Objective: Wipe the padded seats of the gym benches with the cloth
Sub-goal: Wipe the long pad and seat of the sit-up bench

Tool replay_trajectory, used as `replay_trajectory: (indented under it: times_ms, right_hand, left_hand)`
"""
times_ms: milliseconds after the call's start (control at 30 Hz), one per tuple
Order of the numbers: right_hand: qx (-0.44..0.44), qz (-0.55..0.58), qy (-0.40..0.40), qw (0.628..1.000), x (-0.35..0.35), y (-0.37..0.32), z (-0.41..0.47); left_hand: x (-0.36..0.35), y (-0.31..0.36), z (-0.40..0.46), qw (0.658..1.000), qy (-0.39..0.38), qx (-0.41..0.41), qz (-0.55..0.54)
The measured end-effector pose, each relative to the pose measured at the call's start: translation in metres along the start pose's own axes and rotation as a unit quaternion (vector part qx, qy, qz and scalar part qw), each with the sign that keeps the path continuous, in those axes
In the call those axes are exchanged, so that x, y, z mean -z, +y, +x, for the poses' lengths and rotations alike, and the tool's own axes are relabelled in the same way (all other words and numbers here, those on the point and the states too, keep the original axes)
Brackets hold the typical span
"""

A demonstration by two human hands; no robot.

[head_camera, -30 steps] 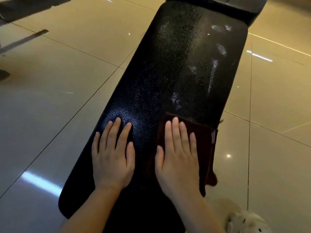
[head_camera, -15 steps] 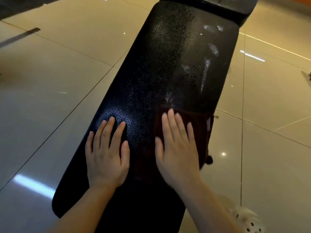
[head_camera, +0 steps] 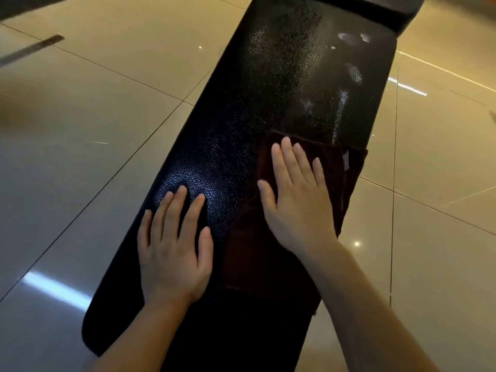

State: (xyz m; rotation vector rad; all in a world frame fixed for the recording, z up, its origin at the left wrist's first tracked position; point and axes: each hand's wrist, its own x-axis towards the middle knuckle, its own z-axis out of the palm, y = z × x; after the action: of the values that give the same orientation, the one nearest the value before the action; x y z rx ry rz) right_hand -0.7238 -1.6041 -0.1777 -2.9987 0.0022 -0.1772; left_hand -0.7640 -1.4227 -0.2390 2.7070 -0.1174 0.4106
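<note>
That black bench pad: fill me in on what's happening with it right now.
A person is wiping the long black textured padded bench seat with a dark brown cloth. The right hand presses flat on the cloth, fingers straight, near the pad's right edge, where part of the cloth hangs over the side. The left hand rests flat on the bare pad beside it. Pale streaks show on the pad beyond the cloth, so that stretch looks not yet wiped. A glossy beige tiled floor lies around the bench.
</note>
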Motion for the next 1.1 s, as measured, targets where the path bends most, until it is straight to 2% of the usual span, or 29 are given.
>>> replay_trajectory:
  times_ms: [167,233,367,467,700,833,967,1100]
  right_hand:
    - [-0.041,0.009,0.030,0.999,-0.015,-0.017,-0.067]
    - [-0.047,0.010,0.028,0.998,-0.015,-0.016,-0.051]
    - [-0.006,-0.007,-0.003,1.000,-0.003,-0.001,0.011]
    - [-0.004,-0.014,0.018,1.000,-0.003,-0.002,0.018]
    - [-0.044,-0.006,0.031,0.999,-0.021,-0.012,-0.086]
    - [-0.050,0.002,0.033,0.998,-0.017,-0.017,-0.039]
    - [-0.010,-0.012,-0.017,1.000,0.002,-0.007,0.028]
    - [-0.017,0.011,0.018,1.000,-0.002,-0.014,-0.006]
  left_hand:
    - [0.000,0.001,0.000,1.000,0.007,0.000,-0.002]
    - [0.000,0.002,0.001,1.000,0.007,-0.002,-0.005]
    - [0.001,0.001,0.000,1.000,0.006,0.004,-0.005]
    - [0.002,0.002,0.001,1.000,0.005,0.001,-0.005]
    - [0.000,0.001,0.000,1.000,0.010,-0.002,-0.002]
    - [0.001,0.002,0.000,1.000,0.000,0.003,0.008]
    - [0.002,0.003,0.001,1.000,-0.004,0.007,0.007]
    - [0.003,0.003,0.002,1.000,-0.009,0.009,0.006]
